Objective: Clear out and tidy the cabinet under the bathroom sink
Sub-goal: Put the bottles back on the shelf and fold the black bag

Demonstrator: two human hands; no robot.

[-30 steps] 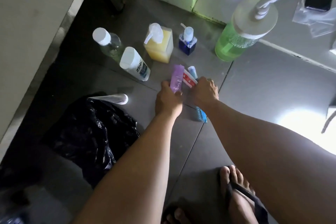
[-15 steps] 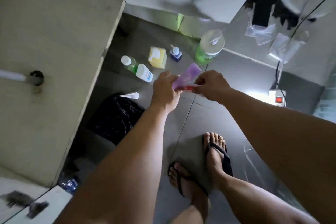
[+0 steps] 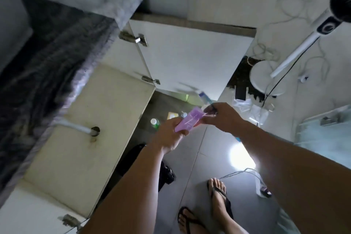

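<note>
currently: purple tube [image 3: 188, 121], long axis slanting up and right, lower end gripped in left hand [image 3: 169, 137], right hand [image 3: 221, 116] pinching upper end with other tubes

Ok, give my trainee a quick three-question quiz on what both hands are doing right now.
1. True or false: the left hand holds the purple tube.
2. What does the right hand hold? A) a green bottle B) thin items beside the purple tube C) nothing
3. Fill in: the cabinet door stands ____.

Key:
1. True.
2. B; what the items are is too blurred to tell.
3. Open.
</note>
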